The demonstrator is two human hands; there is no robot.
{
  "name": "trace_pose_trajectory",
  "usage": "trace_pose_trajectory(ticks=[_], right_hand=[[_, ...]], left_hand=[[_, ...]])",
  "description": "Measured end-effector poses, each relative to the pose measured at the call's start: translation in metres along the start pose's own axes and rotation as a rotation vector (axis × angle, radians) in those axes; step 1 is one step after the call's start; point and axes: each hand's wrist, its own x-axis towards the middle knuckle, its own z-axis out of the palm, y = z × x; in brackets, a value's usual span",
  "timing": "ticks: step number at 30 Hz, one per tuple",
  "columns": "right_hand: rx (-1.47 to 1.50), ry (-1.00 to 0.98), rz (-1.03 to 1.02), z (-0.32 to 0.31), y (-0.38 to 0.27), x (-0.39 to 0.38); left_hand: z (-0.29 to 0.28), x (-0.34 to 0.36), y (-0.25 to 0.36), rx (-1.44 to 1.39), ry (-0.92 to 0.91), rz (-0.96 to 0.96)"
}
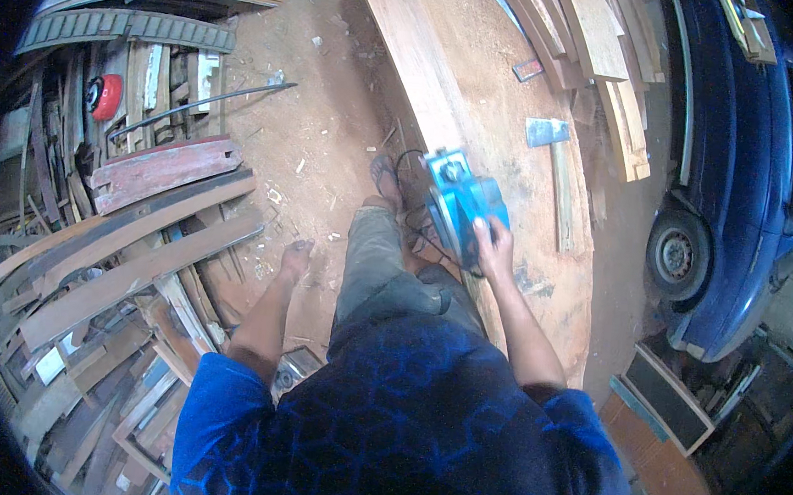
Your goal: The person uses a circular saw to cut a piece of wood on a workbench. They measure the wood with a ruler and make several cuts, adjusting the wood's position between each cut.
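My right hand [493, 245] grips a blue electric planer [455, 196], which sits on a long pale board [396, 50] running away from me along the bench's left side. A dark cord loops beside the planer. My left hand [296, 257] hangs by my left leg, away from the board, its fingers loosely bent and holding nothing. An axe-like tool with a metal head [545, 132] and wooden handle [565, 209] lies on the worktop [520, 192] to the right.
Piled planks and scrap wood [138, 257] fill the left, with a red object [105, 97] among them. Curved timbers [626, 126] lie at upper right. A blue car [760, 181] stands along the right side. Shavings lie on the dirt floor [302, 149].
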Motion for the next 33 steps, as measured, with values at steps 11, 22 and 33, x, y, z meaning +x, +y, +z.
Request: trace_pose_trajectory(ticks=[11, 22, 33], right_hand=[[0.066, 0.067, -0.128, 0.05, -0.063, 0.095], [0.012, 0.059, -0.111, 0.21, -0.243, 0.406], [-0.009, -0.009, -0.145, 0.255, -0.333, 0.544]], left_hand=[[0.044, -0.007, 0.025, -0.081, -0.178, 0.001], [-0.053, 0.059, 0.158, -0.35, -0.019, 0.07], [-0.07, 0.061, 0.178, -0.459, -0.015, -0.03]])
